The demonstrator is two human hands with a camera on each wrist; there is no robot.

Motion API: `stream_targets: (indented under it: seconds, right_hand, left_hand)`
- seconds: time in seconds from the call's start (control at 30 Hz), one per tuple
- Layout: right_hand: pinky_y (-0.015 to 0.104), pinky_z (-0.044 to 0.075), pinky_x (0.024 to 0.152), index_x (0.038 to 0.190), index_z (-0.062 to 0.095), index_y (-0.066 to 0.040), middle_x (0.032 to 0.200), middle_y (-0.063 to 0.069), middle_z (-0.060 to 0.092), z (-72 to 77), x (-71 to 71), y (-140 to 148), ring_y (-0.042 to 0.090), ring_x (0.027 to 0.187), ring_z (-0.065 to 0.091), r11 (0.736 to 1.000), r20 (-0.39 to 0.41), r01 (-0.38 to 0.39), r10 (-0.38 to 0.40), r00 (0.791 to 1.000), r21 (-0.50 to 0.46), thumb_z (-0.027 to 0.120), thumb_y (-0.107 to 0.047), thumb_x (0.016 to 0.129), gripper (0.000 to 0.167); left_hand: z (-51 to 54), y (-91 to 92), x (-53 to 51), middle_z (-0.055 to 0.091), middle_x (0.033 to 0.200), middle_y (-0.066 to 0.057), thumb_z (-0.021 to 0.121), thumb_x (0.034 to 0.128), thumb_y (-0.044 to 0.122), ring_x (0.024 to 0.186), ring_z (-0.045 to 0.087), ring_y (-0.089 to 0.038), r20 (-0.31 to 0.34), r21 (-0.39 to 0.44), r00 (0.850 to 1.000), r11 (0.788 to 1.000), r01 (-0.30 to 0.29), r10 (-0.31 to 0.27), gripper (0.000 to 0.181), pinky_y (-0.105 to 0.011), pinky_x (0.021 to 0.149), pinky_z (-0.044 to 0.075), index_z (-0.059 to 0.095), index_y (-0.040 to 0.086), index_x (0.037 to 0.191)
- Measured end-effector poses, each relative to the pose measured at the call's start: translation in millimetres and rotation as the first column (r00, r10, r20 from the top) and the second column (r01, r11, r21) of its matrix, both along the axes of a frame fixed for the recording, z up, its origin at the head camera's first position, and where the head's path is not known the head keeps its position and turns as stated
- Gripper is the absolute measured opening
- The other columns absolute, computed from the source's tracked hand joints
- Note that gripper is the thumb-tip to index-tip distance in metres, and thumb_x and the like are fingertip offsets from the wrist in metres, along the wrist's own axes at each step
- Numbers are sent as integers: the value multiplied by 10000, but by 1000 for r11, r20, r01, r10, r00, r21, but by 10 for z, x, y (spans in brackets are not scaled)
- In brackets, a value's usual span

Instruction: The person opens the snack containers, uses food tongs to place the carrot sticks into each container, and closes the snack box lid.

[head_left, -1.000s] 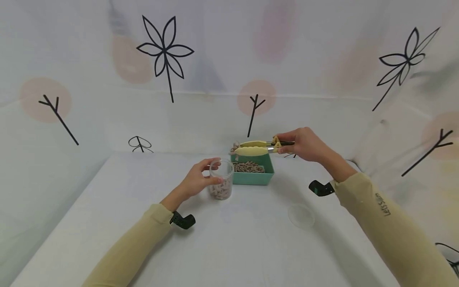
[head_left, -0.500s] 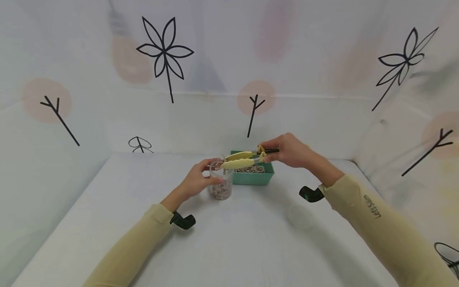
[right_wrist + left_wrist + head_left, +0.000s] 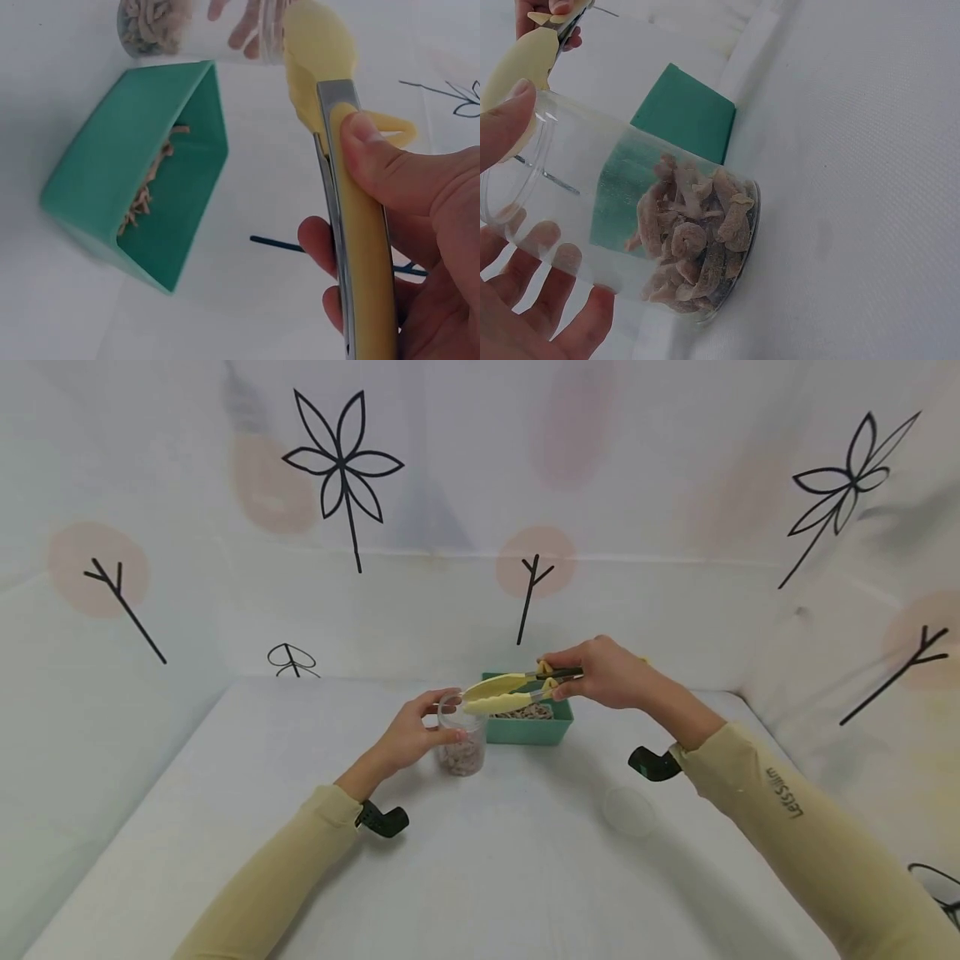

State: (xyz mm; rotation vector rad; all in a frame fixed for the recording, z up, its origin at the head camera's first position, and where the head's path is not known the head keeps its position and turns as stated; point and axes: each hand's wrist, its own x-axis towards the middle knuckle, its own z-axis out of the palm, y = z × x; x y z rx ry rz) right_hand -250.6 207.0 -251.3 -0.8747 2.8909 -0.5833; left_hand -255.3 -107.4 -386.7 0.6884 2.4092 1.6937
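Observation:
My left hand (image 3: 407,735) grips a clear plastic jar (image 3: 462,750) standing on the table, thumb on one side and fingers round the other. Brownish dried strips (image 3: 694,240) fill its lower part in the left wrist view. With the right hand (image 3: 618,675) I hold yellow-headed tongs (image 3: 501,702), their tips over the jar's mouth. No strips show between the tong heads. Behind the jar and to its right stands a green rectangular box (image 3: 528,734) with more of the same strips (image 3: 146,191) inside.
A clear round lid (image 3: 630,812) lies flat on the white table (image 3: 480,868), to the right of the jar. A patterned cloth wall (image 3: 420,610) rises behind the table's back edge.
The tongs have moved left and down from above the green box to the jar's mouth. The strips they held have been let go. My left hand and the jar have stayed put.

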Motion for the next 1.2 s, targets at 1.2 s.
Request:
stream_targets:
  seconds: [1.2]
  right_hand:
    - [522, 510, 840, 1429, 526, -25, 1265, 201, 617, 110, -289, 57, 372, 1106, 588, 818, -25, 138, -150, 988, 558, 787, -304, 873, 675]
  left_hand:
    - [0, -6, -9, 546, 1423, -105, 803, 865, 210, 1254, 499, -299, -14, 11, 1000, 1000, 0, 0, 690, -488, 982, 474, 477, 129, 1467]
